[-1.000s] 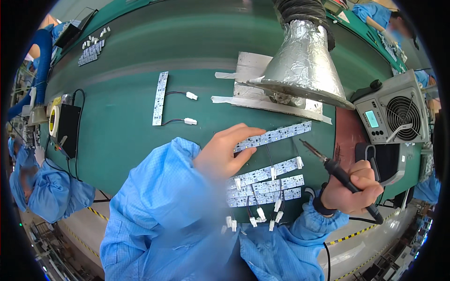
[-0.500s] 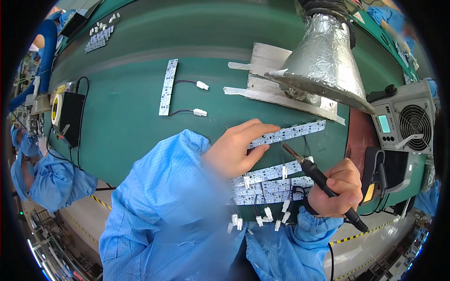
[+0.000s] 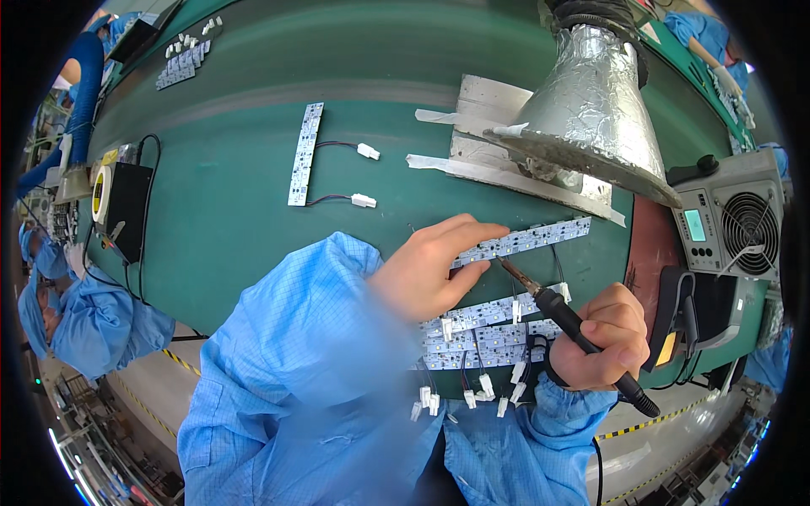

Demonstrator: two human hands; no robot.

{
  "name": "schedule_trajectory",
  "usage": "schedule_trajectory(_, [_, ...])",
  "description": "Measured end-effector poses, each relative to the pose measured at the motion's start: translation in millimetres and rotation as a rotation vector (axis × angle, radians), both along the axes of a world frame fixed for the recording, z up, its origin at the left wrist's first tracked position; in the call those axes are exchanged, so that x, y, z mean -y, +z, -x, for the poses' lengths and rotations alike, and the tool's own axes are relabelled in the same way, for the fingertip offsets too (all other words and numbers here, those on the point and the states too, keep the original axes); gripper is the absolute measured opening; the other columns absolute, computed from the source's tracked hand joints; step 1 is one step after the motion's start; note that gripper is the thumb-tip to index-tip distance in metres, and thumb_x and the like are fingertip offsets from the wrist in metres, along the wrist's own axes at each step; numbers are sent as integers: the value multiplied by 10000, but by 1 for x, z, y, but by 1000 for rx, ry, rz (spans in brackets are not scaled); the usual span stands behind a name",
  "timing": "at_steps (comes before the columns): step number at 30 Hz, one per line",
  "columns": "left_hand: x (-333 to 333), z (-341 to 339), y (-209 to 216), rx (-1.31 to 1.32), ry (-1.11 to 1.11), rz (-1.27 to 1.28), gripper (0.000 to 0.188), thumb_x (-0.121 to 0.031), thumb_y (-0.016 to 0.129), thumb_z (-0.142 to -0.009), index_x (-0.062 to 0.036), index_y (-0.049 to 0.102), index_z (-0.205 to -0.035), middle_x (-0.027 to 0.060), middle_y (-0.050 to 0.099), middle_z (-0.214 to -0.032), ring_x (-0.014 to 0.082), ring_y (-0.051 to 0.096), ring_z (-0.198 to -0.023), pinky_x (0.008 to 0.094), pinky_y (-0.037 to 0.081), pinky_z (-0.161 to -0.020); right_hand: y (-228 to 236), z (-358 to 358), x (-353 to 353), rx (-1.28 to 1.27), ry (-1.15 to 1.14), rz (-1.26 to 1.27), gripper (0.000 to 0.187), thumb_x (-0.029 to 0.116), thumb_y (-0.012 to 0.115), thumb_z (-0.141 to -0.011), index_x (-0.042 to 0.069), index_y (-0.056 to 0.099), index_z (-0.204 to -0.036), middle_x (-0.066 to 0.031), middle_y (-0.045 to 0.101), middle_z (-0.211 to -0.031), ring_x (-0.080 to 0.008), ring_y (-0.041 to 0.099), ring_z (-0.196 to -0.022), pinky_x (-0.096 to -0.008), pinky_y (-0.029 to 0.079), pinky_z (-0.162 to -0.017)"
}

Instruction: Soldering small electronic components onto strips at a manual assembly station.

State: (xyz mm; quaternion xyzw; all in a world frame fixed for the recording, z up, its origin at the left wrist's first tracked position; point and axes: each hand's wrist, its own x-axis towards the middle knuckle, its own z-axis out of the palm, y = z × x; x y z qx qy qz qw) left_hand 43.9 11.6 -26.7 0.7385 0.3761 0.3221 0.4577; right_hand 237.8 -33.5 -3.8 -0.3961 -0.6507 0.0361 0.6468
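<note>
My left hand (image 3: 432, 263) is closed on the left part of a narrow white LED circuit board strip (image 3: 550, 237), thumb along its near edge and fingers along its far edge. A black soldering iron (image 3: 567, 317) sits in my right hand (image 3: 604, 339), gripped like a pen. Its tip meets or nearly meets the strip's near edge, just right of my left thumb; contact is too small to tell. Below lie several similar strips (image 3: 485, 336), overlapping, with dark wires and white connectors (image 3: 483, 386) hanging toward me. My left fingertips partly hide the held strip.
Farther left, another strip (image 3: 305, 156) lies with two wired connectors. A foil-covered fume hood (image 3: 582, 110) stands over a white board fixture (image 3: 472, 152). On the right are a grey fan unit (image 3: 734, 221) and a black iron holder (image 3: 672, 316). Co-workers in blue sit at both sides.
The soldering iron's tip has moved slightly left and up to the near edge of the strip. My left hand keeps its hold, almost unmoved.
</note>
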Motion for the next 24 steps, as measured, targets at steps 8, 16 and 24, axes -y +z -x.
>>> schedule_trajectory(8, [1, 0, -2, 8, 4, -4, 369, -2, 627, -810, -9, 602, -1178, 171, 605, -967, 351, 615, -881, 374, 502, -771, -2, -1, 1, 2, -8, 5, 411, 296, 347, -985, 64, 409, -651, -39, 362, -477, -137, 340, -390, -275, 236, -376])
schedule_trajectory(16, [0, -1, -1, 6, 2, -24, 367, -7, 625, -813, -11, 602, -1179, 172, 604, -959, 350, 614, -872, 374, 501, -770, -2, -1, 1, -9, 0, 11, 448, 310, 357, -981, 52, 410, -619, -46, 377, -475, -142, 346, -392, -274, 238, -383])
schedule_trajectory(24, [0, 0, 1, -8, -3, -32, 364, -8, 627, -815, -6, 601, -1178, 166, 608, -965, 340, 620, -858, 379, 501, -748, -2, -8, -1, -142, -50, -71, 447, 300, 360, -973, 57, 376, -598, -43, 359, -469, -144, 326, -393, -290, 251, -408])
